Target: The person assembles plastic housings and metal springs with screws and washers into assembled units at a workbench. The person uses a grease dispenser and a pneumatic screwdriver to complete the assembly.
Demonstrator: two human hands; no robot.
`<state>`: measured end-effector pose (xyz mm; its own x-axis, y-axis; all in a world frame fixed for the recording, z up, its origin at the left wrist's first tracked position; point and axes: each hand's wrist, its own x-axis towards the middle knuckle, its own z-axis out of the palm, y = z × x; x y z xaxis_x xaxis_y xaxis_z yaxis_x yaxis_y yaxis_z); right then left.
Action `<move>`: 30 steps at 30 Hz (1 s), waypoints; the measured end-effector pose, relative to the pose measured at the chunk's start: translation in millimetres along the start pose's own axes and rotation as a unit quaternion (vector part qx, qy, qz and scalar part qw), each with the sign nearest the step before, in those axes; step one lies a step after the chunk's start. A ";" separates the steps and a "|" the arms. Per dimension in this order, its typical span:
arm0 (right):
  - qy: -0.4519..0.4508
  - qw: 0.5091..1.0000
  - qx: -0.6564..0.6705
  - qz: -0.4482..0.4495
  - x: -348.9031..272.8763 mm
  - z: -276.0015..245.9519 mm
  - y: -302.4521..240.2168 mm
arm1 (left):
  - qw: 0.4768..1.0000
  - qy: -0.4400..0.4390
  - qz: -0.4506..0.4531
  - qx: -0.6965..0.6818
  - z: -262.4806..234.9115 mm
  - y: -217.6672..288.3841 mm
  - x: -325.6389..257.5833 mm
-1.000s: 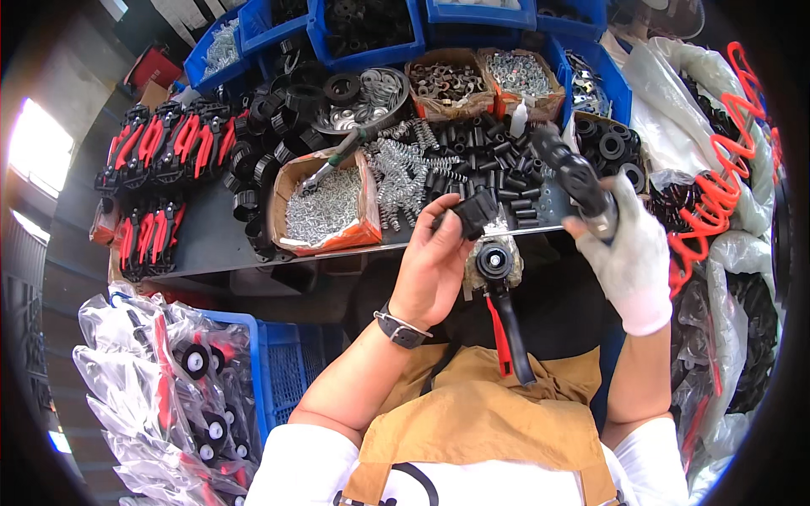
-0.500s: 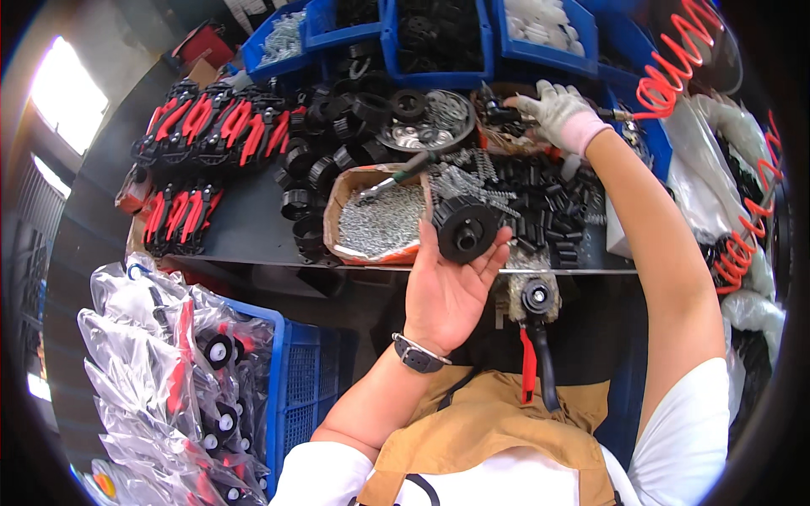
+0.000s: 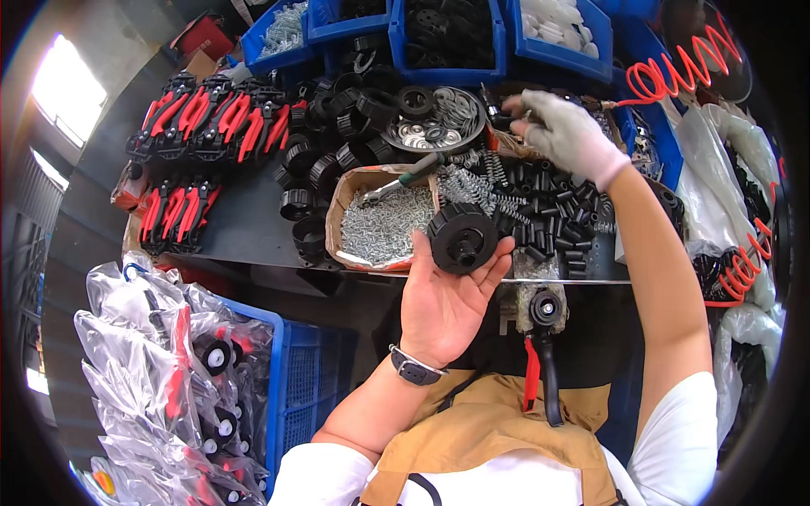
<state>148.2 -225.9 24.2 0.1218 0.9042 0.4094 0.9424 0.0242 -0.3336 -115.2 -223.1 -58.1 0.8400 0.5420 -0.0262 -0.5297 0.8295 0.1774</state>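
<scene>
My left hand [image 3: 445, 314], bare with a watch at the wrist, holds a black ribbed plastic wheel [image 3: 463, 239] by its rim. The wheel's hub with a short stub faces up toward me, and the hand hovers at the bench's front edge. My right hand [image 3: 567, 139], in a pale glove with bare fingertips, is raised over the parts at the back right. Its fingers are slightly apart and a little blurred, with nothing visible between them. A dark tool [image 3: 492, 105] lies just beyond those fingertips. Beneath this hand are many black sleeves [image 3: 557, 211].
A carton of small metal pieces [image 3: 384, 223] has a green-handled ratchet [image 3: 405, 177] across it. Springs [image 3: 481, 190], a dish of washers [image 3: 434, 126], black rings [image 3: 325, 169] and red-handled tools [image 3: 202, 118] cover the bench. A fixture [image 3: 544, 308] projects in front; a red coiled hose [image 3: 683, 67] hangs right.
My right hand has drawn slightly back toward me, away from the hose end and the dark tool. My left hand still holds the wheel, its hub turned a little more toward me.
</scene>
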 end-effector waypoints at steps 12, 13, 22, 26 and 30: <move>-0.106 0.869 0.450 0.179 -95.9 -11.8 -91.5 | 0.997 -0.023 -0.078 0.007 16.0 -23.0 -20.5; -0.106 0.860 0.459 0.195 -98.1 -13.5 -93.6 | 0.996 -0.022 -0.081 0.007 16.1 -24.2 -22.0; -0.085 0.868 0.442 0.211 -109.5 -17.4 -99.2 | 0.992 -0.045 -0.114 -0.016 18.5 -31.8 -31.8; -0.082 0.881 0.418 0.205 -113.0 -18.3 -99.5 | 0.994 -0.031 -0.102 0.006 22.3 -32.7 -31.4; -0.054 0.860 0.460 0.215 -120.5 -9.4 -94.9 | 0.998 -0.007 -0.038 0.049 18.1 -23.1 -27.6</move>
<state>47.1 -341.1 14.5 0.3210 0.9469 0.0157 0.1653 -0.0397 -0.9854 -124.0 -259.7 -43.6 0.8796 0.4749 -0.0295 -0.4503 0.8509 0.2706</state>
